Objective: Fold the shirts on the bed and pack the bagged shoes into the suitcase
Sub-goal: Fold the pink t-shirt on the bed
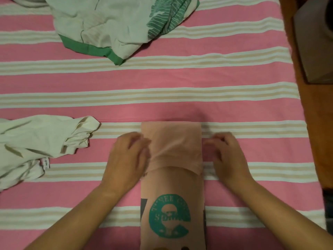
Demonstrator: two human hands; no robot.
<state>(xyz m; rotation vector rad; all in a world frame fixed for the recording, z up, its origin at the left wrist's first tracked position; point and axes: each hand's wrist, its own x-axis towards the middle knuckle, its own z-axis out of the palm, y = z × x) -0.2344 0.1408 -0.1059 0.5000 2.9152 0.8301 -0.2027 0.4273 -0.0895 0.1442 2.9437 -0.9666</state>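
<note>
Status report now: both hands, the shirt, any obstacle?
Left hand and right hand pinch edges of the narrow-folded pink printed shirt. Crumpled cream shirt lies left, apart. No obstacle.

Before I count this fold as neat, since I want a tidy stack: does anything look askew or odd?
The pink shirt lies in a straight narrow strip; its folded-over far end wrinkles slightly. The cream shirt to its left and the cream-and-green shirt farther up the bed lie crumpled, unfolded.

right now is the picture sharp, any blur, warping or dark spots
Head view: soft all over, the green logo lettering unreadable; both hands, left and right, slightly smeared at the fingers; bedsheet stripes bow from the wide lens; light dim and even, no glare; right edge beyond the bed falls dark.
</note>
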